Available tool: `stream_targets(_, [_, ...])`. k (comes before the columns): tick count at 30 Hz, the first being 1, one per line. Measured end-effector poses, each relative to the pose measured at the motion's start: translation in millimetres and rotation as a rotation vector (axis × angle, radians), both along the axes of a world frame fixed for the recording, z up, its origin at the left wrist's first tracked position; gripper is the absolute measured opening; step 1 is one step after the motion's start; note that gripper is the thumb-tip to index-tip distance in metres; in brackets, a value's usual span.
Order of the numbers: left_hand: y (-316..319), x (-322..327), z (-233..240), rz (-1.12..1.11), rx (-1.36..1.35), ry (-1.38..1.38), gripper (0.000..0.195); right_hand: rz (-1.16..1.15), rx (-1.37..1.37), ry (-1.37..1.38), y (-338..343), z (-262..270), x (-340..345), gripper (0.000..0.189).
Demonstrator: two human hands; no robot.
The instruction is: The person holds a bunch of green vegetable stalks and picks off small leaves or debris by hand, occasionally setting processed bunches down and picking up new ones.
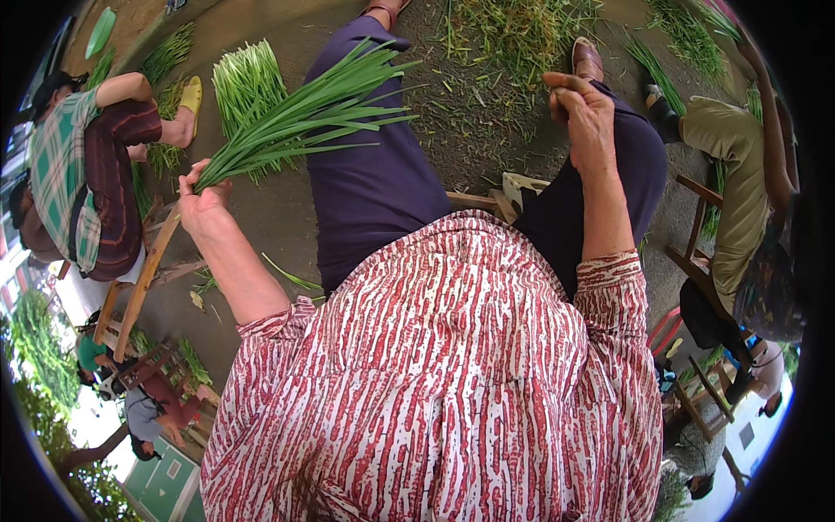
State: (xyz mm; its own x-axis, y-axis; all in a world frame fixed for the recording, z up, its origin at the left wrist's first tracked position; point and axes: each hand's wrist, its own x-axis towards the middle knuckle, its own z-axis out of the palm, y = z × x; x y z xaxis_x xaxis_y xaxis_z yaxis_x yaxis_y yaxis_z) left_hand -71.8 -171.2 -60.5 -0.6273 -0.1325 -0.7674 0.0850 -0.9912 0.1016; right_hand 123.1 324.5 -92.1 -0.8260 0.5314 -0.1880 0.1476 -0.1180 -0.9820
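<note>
My left hand [203, 196] grips a bunch of long green garlic chives [293, 117] by one end, and the leaves fan out over my left thigh. Past the bunch, a pile of chives with pale stalk ends [248, 78] lies on the ground beside my left leg. My right hand [580, 107] is raised over my right knee, its fingers curled together; whether a thin stalk is between them cannot be told. A heap of loose trimmings [522, 32] lies on the ground between my feet.
On the left, a person in a plaid top [65, 169] sits near a wooden chair [147, 280]. On the right sits a person in olive trousers [730, 143], with more chives [659, 78] close by. A pale plastic object [522, 186] lies between my legs. Other people sit farther back.
</note>
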Motion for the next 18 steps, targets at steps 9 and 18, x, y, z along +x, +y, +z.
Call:
stream_targets(9, [-1,6,-18,0.042,-0.029,-0.071,0.033,0.228,0.135,-0.105,-37,2,-3,0.019])
stream_targets(18, [11,11,-13,0.022,-0.016,-0.064,0.036,0.417,0.436,0.107,-85,30,-21,0.022])
